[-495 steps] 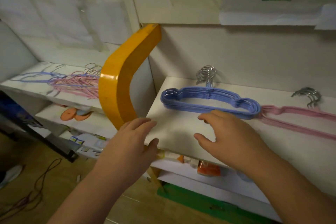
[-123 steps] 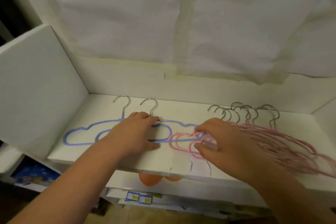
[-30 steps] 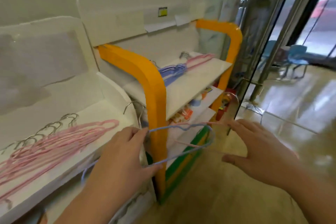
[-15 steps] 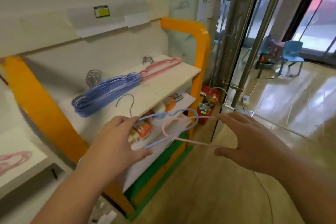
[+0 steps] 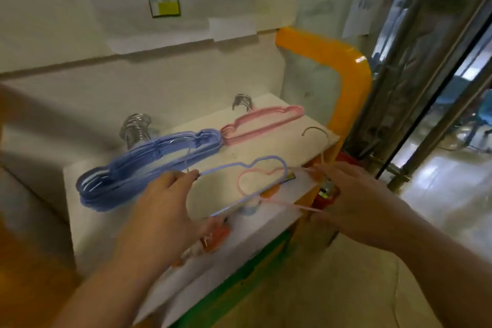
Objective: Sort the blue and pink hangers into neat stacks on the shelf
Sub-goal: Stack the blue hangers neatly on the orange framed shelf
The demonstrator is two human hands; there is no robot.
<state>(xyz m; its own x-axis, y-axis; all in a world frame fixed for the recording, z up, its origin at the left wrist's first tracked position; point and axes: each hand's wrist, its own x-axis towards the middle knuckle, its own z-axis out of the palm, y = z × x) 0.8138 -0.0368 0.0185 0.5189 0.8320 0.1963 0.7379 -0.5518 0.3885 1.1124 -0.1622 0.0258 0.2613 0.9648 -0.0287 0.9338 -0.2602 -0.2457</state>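
Observation:
A stack of blue hangers (image 5: 149, 165) lies on the left of the white shelf (image 5: 266, 146), hooks toward the wall. A smaller stack of pink hangers (image 5: 262, 122) lies to its right. My left hand (image 5: 162, 210) is shut on a single blue hanger (image 5: 266, 164), held just above the shelf's front edge. My right hand (image 5: 354, 200) is shut on a single pink hanger (image 5: 250, 178), which overlaps the blue one; its metal hook (image 5: 314, 130) rises above the shelf's right corner.
An orange curved frame (image 5: 343, 80) borders the shelf on the right. Metal door posts (image 5: 426, 74) and a glass door stand further right. A lower shelf (image 5: 253, 237) holds small orange packages. A yellow label (image 5: 163, 5) sticks to the wall above.
The view has swung closer to the shelf. Both hands carried the blue and pink hangers up from beside the lower shelves to just over the top shelf's front edge.

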